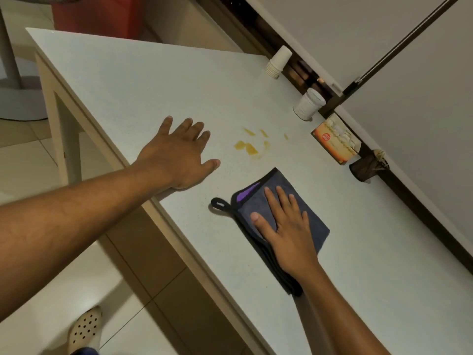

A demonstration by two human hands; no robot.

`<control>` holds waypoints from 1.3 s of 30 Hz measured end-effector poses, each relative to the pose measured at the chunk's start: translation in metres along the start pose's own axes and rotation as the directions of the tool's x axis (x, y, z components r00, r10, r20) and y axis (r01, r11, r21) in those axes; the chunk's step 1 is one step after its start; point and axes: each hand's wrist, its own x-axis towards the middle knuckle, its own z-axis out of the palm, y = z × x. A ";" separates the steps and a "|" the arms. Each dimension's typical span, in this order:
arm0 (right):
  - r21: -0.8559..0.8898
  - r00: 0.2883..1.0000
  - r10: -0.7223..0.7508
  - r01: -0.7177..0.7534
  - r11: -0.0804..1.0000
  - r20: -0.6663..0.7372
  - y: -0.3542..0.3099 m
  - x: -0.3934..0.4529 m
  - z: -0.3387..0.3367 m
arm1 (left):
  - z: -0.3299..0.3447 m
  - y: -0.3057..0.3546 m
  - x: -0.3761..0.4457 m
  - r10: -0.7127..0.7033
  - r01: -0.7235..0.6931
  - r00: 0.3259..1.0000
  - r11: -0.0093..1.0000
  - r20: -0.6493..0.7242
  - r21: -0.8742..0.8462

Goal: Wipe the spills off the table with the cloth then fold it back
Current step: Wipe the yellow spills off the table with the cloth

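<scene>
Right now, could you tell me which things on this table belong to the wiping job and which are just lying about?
Part of the job:
folded cloth under the right hand
yellow spills
table

Just lying about:
stacked paper cups
white container
orange box
dark holder

On the table (pixel 153 80), the spills (pixel 252 146) lie beyond the cloth (pixel 279 226), cups (pixel 277 62) farther back.

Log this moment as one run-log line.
right hand flat on folded cloth | left hand flat on table | spills unwiped
</scene>
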 end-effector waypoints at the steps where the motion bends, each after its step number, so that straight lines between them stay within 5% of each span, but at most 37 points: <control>1: -0.001 1.000 0.001 -0.001 1.000 0.002 0.002 0.017 -0.002 | 0.000 0.000 0.000 0.003 -0.003 1.000 1.000 -0.003 -0.005; 7: 0.026 0.996 -0.080 0.080 0.996 0.028 0.015 0.134 -0.026 | -0.008 -0.010 0.021 0.056 -0.056 0.998 0.998 -0.007 -0.030; 14: 0.075 0.975 -0.221 0.222 0.972 -0.013 0.026 0.126 -0.027 | -0.020 -0.049 0.103 0.207 -0.207 0.978 0.977 0.015 0.047; 16: 0.117 0.981 -0.137 0.154 0.981 -0.138 0.024 0.120 -0.026 | -0.013 -0.053 0.112 0.220 -0.221 0.973 0.975 0.067 0.001; 19: 0.230 0.920 0.176 -0.099 0.968 -0.349 0.018 0.121 -0.026 | -0.002 -0.058 0.119 0.213 -0.213 0.975 0.977 0.068 -0.015; 21: 0.369 0.888 0.403 -0.306 0.878 -0.223 0.006 0.135 -0.024 | 0.000 -0.060 0.120 0.203 -0.203 0.976 0.979 0.073 -0.012; 24: 0.266 0.835 0.546 -0.512 0.817 -0.068 -0.005 0.167 -0.014 | 0.000 -0.061 0.123 0.181 -0.181 0.980 0.983 0.080 -0.012; 29: 0.194 0.948 0.276 -0.245 0.950 -0.155 0.050 0.196 -0.033 | 0.002 -0.058 0.118 0.200 -0.198 0.977 0.980 0.071 -0.035; 34: 0.128 0.992 0.125 -0.120 0.984 -0.034 0.093 0.249 -0.058 | 0.006 -0.057 0.121 0.194 -0.193 0.980 0.981 0.041 -0.033; 39: 0.036 0.998 -0.046 0.045 0.998 0.041 0.062 0.308 -0.056 | 0.007 -0.058 0.122 0.188 -0.188 0.982 0.982 0.021 -0.018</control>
